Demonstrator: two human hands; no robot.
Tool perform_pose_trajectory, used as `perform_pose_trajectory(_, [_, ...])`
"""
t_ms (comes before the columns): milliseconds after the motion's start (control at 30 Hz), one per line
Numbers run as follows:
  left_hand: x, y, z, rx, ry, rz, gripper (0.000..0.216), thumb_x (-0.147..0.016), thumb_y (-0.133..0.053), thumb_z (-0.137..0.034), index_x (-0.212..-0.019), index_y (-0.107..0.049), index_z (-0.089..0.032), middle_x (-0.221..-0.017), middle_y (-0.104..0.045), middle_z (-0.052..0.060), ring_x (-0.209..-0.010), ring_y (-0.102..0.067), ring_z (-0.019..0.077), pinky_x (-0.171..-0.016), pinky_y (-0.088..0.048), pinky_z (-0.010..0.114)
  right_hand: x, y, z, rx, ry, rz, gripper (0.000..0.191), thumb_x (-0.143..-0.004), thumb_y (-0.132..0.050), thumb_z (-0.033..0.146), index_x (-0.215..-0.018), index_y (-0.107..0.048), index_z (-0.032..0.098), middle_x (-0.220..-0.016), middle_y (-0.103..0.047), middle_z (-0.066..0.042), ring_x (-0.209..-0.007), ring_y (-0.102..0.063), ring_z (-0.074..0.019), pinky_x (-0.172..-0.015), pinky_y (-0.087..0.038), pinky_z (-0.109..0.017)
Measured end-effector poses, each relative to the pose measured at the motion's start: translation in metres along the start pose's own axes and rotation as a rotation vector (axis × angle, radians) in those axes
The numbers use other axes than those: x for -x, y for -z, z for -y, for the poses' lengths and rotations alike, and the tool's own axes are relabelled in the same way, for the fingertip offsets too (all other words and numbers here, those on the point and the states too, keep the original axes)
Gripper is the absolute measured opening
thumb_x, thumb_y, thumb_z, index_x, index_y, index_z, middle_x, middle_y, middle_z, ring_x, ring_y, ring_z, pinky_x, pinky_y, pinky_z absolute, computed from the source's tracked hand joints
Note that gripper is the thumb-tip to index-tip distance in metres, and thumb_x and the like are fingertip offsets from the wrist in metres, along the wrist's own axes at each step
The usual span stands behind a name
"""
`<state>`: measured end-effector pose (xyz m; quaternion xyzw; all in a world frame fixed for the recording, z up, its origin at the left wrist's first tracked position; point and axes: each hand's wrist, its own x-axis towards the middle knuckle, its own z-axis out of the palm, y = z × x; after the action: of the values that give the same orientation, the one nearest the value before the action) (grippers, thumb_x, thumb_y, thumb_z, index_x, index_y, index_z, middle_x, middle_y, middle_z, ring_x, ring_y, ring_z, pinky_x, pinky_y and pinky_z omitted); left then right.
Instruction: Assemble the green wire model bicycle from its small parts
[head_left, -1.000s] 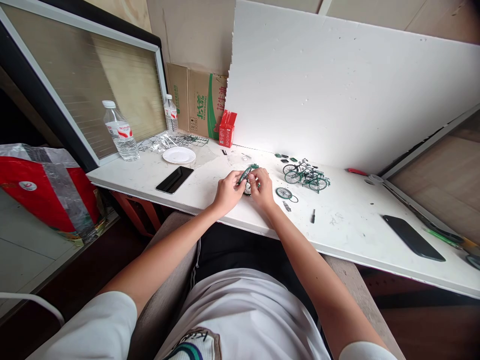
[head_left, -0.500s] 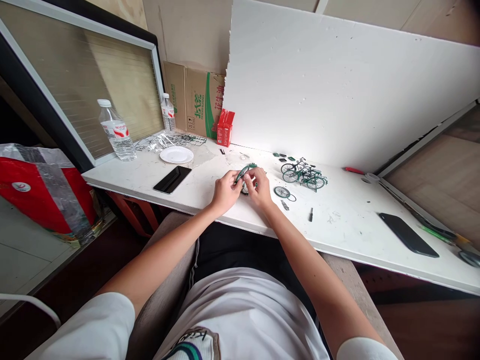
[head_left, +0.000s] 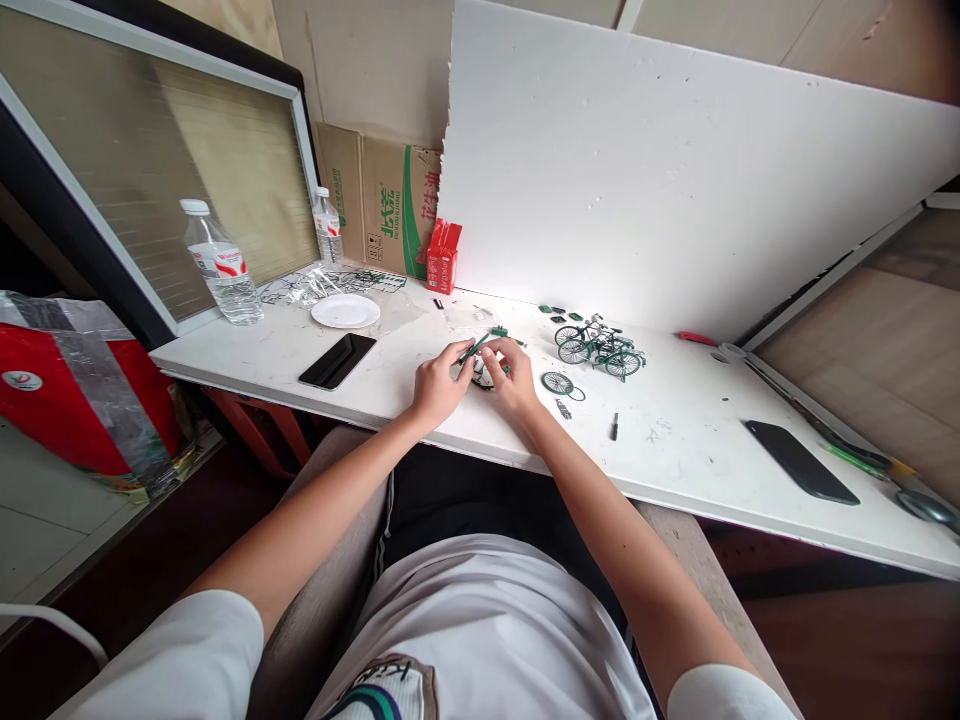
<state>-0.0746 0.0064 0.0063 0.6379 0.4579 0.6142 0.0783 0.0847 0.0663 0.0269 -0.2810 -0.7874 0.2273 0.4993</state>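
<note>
My left hand point(head_left: 437, 381) and my right hand point(head_left: 512, 372) meet over the white table point(head_left: 675, 450), both pinched on a small green model bicycle part point(head_left: 480, 346) with a wheel between the fingers. The part is mostly hidden by my fingers. Right of my hands lie a loose small wheel point(head_left: 557, 383) and tiny dark bits point(head_left: 563, 409). Two assembled green model bicycles point(head_left: 598, 346) stand a little farther back on the right.
A black phone point(head_left: 337, 360), a white plate point(head_left: 346, 311), two water bottles point(head_left: 219, 265), plastic part frames point(head_left: 330, 282), a red carton point(head_left: 443, 257) and a cardboard box point(head_left: 382, 205) are at the left back. Another phone point(head_left: 801, 462) and tools point(head_left: 862, 460) lie right. A white foam board point(head_left: 675, 170) stands behind.
The view has drifted a little, so everything sits slightly further left. My hands stay together on the green part, turning it slightly.
</note>
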Motion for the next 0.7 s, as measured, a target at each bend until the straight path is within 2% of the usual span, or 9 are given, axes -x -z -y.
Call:
perform_pose_trajectory(167, [0.000, 0.000, 0.001, -0.003, -0.001, -0.005, 0.031, -0.100, -0.067, -0.025, -0.131, -0.071, -0.027, -0.129, -0.079, 0.007, -0.120, -0.076, 0.0246, -0.109, -0.061, 0.040, -0.001, 0.001, -0.006, -0.171, -0.177, 0.051, 0.047, -0.096, -0.063, 0.068, -0.098, -0.076, 0.023, -0.108, -0.074, -0.008, -0.098, -0.067, -0.0239, -0.071, -0.055, -0.034])
perform_pose_trajectory(433, [0.000, -0.001, 0.004, 0.026, 0.019, -0.035, 0.031, -0.099, -0.068, -0.029, -0.129, -0.074, -0.026, -0.125, -0.080, 0.008, -0.118, -0.077, 0.0257, -0.108, -0.061, 0.042, -0.002, 0.002, -0.008, -0.256, -0.209, 0.086, 0.044, -0.087, -0.075, 0.066, -0.099, -0.077, 0.023, -0.105, -0.074, -0.008, -0.094, -0.068, -0.0232, -0.064, -0.055, -0.031])
perform_pose_trajectory(700, [0.002, -0.002, 0.007, 0.018, 0.021, -0.030, 0.032, -0.099, -0.069, -0.030, -0.129, -0.075, -0.026, -0.123, -0.081, 0.008, -0.114, -0.078, 0.0258, -0.105, -0.062, 0.041, -0.002, 0.001, -0.014, -0.357, -0.277, 0.150, 0.047, -0.087, -0.074, 0.069, -0.092, -0.076, 0.022, -0.094, -0.068, -0.004, -0.074, -0.061, -0.0157, -0.061, -0.056, -0.030])
